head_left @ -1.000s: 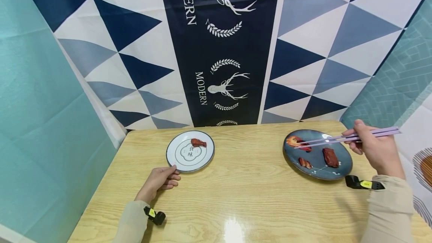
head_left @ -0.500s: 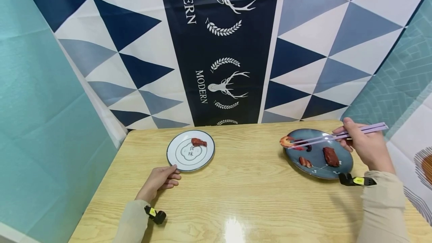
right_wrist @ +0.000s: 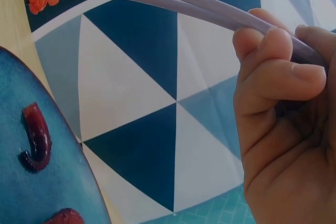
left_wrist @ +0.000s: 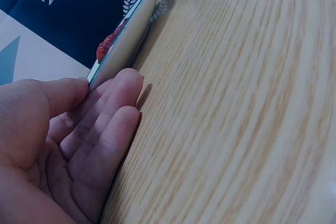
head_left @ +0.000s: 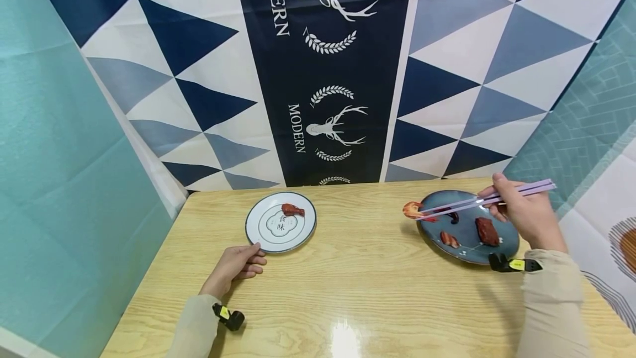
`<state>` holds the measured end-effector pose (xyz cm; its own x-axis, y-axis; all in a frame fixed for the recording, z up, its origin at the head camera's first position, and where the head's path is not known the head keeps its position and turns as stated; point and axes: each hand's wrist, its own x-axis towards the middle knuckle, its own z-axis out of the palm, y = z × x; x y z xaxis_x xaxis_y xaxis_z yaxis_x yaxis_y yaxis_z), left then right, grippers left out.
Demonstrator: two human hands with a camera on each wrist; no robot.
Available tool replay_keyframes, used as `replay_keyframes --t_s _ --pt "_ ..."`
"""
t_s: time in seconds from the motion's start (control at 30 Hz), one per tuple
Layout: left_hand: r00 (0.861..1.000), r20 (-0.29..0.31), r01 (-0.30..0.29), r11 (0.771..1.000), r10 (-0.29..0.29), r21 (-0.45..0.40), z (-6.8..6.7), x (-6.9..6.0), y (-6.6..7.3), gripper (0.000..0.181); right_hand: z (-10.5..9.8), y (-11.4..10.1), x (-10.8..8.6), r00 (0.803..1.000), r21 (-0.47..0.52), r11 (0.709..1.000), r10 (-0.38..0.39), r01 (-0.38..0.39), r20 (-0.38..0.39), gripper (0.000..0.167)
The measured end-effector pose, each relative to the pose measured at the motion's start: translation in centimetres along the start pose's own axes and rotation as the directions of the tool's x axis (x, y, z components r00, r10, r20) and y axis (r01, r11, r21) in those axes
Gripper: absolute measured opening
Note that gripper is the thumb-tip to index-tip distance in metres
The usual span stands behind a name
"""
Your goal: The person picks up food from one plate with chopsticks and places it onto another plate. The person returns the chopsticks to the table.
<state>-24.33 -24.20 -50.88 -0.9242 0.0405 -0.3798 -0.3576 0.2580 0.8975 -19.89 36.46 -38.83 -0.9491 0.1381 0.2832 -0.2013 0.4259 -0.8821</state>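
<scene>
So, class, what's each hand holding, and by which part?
Left hand: round white, blue-rimmed plate, by its near edge. Right hand: slim lilac chopsticks, toward their rear ends; their tips hold an orange-red shrimp, exact spot unclear.

A blue-and-white triangle cloth (head_left: 208, 48) with a dark stag band (head_left: 325, 68) rises behind the far edge of the wood-grain surface (head_left: 358, 269). Teal sheeting (head_left: 59, 159) flanks the left edge; glare (head_left: 344, 338) shines toward the near side.

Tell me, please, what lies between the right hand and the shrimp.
Purple chopsticks span from the right hand to the shrimp, with the blue plate below them, as the head view shows.
</scene>
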Motion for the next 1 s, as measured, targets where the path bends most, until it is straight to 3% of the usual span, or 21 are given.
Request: replay_keyframes --t_s 0.27,0.53,1.0 --pt "1.0 -0.002 -0.007 1.0 0.007 0.004 0.0 0.0 -0.1 0.043 0.7 -0.1 0.1 0.999 0.035 0.999 -0.032 0.031 0.018 0.056" --pt "1.0 -0.005 -0.005 1.0 0.005 -0.003 0.0 0.1 -0.2 0.043 1.6 -0.7 0.5 0.996 0.201 0.977 -0.074 0.064 0.042 0.048" --pt "1.0 -0.005 0.004 1.0 -0.004 -0.014 0.0 0.2 -0.2 0.042 2.5 -1.0 1.1 0.999 0.066 0.997 -0.034 0.032 0.018 0.054"
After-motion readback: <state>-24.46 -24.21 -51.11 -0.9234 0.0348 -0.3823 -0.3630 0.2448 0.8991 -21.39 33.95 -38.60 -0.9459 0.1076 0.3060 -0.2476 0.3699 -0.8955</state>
